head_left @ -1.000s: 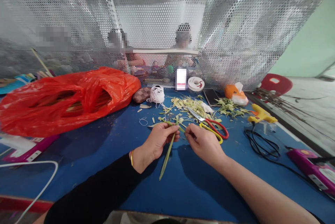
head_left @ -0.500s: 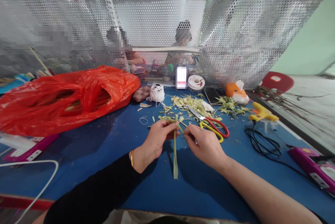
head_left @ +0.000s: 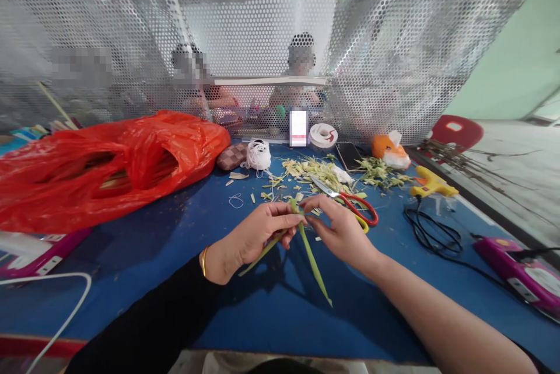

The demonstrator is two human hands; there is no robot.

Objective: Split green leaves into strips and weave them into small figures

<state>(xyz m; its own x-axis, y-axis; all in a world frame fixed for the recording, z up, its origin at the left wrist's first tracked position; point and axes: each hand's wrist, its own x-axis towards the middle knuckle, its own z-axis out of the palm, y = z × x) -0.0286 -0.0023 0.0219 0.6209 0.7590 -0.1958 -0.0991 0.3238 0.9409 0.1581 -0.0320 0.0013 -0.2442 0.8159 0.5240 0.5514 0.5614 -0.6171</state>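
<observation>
My left hand [head_left: 260, 231], with a gold bangle at the wrist, pinches pale green leaf strips [head_left: 314, 266] between thumb and fingers. One strip hangs toward me on the right; another slants down to the left below the palm. My right hand [head_left: 343, 228] meets the left at the top of the strips, its thumb and fingertips closed around the crossing, where the exact hold is partly hidden. Just beyond the right hand lie scissors [head_left: 361, 209] with red and yellow handles, partly covered by that hand.
Leaf scraps [head_left: 315, 170] litter the blue table [head_left: 175, 263]. Around them are white string [head_left: 258, 155], a ribbon spool [head_left: 324, 136], a phone [head_left: 349, 156], a yellow glue gun [head_left: 433, 182] and purple power strip [head_left: 516, 275]. A red plastic bag [head_left: 192, 140] lies left; people sit behind a perforated screen [head_left: 262, 30].
The hanging strip has swung from straight down to slanting right, and another strip now shows below my left hand. My right hand has moved in against the left.
</observation>
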